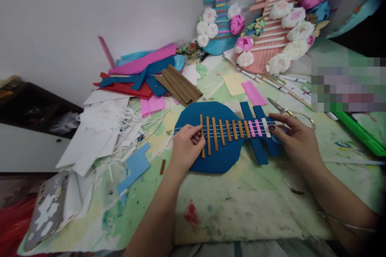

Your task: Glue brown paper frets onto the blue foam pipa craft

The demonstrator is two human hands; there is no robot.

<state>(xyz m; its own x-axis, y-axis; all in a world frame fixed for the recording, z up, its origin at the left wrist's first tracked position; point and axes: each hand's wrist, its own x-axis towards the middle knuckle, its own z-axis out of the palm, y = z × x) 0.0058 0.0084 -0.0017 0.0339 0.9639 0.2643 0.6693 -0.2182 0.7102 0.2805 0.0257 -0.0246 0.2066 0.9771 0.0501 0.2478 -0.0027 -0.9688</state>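
At the far left a phone in a flowered case lies at the table edge, next to white scraps and a loose blue piece. Further back sits a heap of coloured paper. In the middle lies the blue guitar, flat on the paint-stained table, neck pointing right. The left hand rests on its round body, fingers curled and pinching at the white strings by the leftmost brown stick. The right hand lies flat on the headstock end, pressing it down, gripping nothing. The piece looks well along, I'd say: sticks and pink and white bars already cross the neck and strings are laid, yet it bears no flowers like the two finished guitars propped at the wall. Scissors lie just behind the right hand. I can read no writing or labels anywhere.
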